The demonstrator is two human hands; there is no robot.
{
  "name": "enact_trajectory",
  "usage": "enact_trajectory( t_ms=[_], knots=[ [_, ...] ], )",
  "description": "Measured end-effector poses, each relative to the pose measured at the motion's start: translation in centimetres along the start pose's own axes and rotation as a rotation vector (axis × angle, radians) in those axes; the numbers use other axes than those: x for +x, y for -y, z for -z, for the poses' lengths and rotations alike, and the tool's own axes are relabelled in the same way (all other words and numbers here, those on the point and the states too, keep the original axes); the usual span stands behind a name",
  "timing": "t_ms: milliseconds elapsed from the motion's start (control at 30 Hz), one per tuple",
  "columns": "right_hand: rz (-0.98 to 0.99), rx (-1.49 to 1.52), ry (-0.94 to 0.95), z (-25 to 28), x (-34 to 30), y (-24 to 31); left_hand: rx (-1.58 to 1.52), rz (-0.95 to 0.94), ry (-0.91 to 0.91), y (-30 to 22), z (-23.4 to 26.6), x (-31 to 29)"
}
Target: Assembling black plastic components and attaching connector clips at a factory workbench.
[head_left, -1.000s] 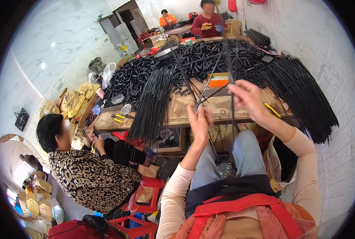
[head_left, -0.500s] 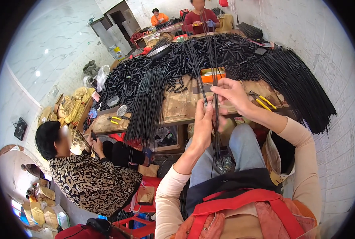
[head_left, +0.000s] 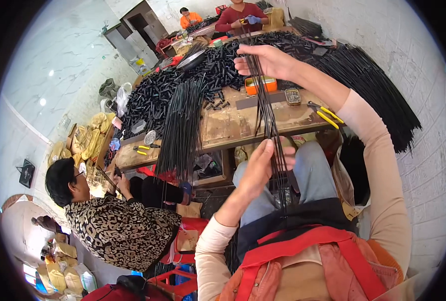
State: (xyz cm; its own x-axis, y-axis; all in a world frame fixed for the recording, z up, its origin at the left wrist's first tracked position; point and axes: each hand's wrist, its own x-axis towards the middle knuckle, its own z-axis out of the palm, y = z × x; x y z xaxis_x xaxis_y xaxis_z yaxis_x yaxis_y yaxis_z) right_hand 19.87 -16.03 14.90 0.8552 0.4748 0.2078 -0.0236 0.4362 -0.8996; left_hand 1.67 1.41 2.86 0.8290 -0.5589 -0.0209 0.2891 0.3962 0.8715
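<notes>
A bundle of long, thin black rods or cables [head_left: 266,116] stands nearly upright in front of me, its lower ends above my lap. My left hand [head_left: 259,168] is closed around its lower part, thumb on the near side and fingers behind. Higher up, my right hand [head_left: 268,61] wraps the bundle near its top, over the table. To the left, a thick pile of similar black rods [head_left: 180,125] hangs over the table's front edge. Another large pile of rods [head_left: 371,95] lies at the right.
Short black tubes [head_left: 183,88] are heaped across the wooden table [head_left: 223,125]. An orange box [head_left: 261,85], a small clear container [head_left: 292,97] and yellow-handled pliers [head_left: 327,115] lie near my right arm. A co-worker [head_left: 118,215] sits at my left; others are across the table.
My hands have moved apart along the rods: the right hand went up and away to the bundle's top, the left slightly down. The rods, spread in two groups before, are now gathered together.
</notes>
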Motion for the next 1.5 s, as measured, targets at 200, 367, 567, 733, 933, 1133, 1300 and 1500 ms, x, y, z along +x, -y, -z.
enact_trajectory(
  t_ms=[200, 367, 567, 733, 933, 1133, 1300, 1500],
  knots=[
    [-0.038, -0.126, 0.105, -2.4, -3.8, -0.4, -0.093, -0.009, 0.109, -4.5, 1.6, 2.4],
    [-0.054, -0.136, 0.089, -3.3, -7.1, 0.1, 0.013, 0.095, 0.103, -2.9, -1.5, -0.3],
    [-0.057, -0.217, 0.074, -3.3, -7.4, 0.7, 0.093, -0.043, 0.087, -4.6, -0.7, 2.8],
    [-0.098, -0.167, 0.101, -4.1, -7.6, 0.0, 0.056, 0.018, 0.002, -3.4, -1.8, 0.5],
    [-0.083, -0.21, 0.132, -3.8, -8.6, -1.1, -0.057, 0.065, 0.041, -3.7, -2.3, -0.6],
    [-0.052, -0.226, 0.115, -3.8, -7.6, -1.3, 0.028, 0.034, -0.031, -4.2, -1.0, 1.1],
    [-0.055, -0.224, 0.161, -4.4, -7.7, -1.6, 0.125, 0.014, -0.025, -5.4, 0.2, 2.0],
    [-0.098, -0.177, 0.12, -3.9, -8.4, -2.4, -0.074, 0.076, 0.046, -4.4, -0.3, 1.1]
  ],
)
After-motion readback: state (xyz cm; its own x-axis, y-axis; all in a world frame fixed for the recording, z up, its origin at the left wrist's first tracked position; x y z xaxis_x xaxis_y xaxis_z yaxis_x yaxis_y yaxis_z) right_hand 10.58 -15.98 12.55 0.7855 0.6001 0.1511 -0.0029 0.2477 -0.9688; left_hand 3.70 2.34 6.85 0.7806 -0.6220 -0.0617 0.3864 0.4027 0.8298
